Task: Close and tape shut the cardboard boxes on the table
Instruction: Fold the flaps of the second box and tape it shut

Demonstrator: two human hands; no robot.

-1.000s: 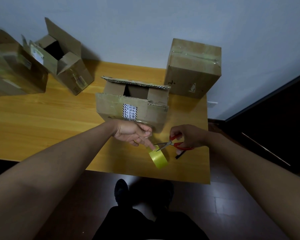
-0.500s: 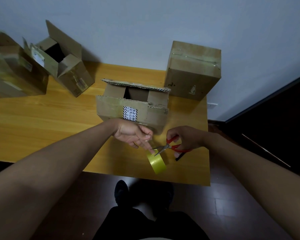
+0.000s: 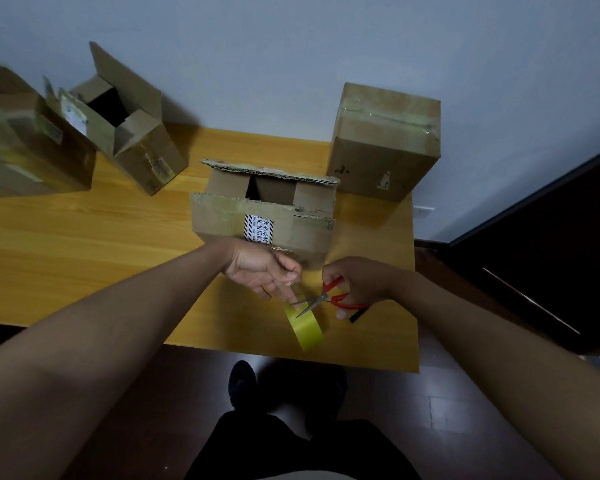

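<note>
Nearest the table's front edge, a yellow tape roll (image 3: 305,326) hung from a strip pinched in the curled fingers of the left hand (image 3: 262,271). The right hand (image 3: 359,280) gripped red-handled scissors (image 3: 321,299), blades parted at the strip just above the roll. Both forearms reached forward over the wooden table (image 3: 84,244). Directly behind the hands stood an open box (image 3: 264,216), top flaps up, bearing a striped label (image 3: 258,228) with printed characters too small to read. Farther back: a taped-shut box (image 3: 383,142) at right, an open tilted box (image 3: 125,129) and a blurred box (image 3: 25,140) at left.
</note>
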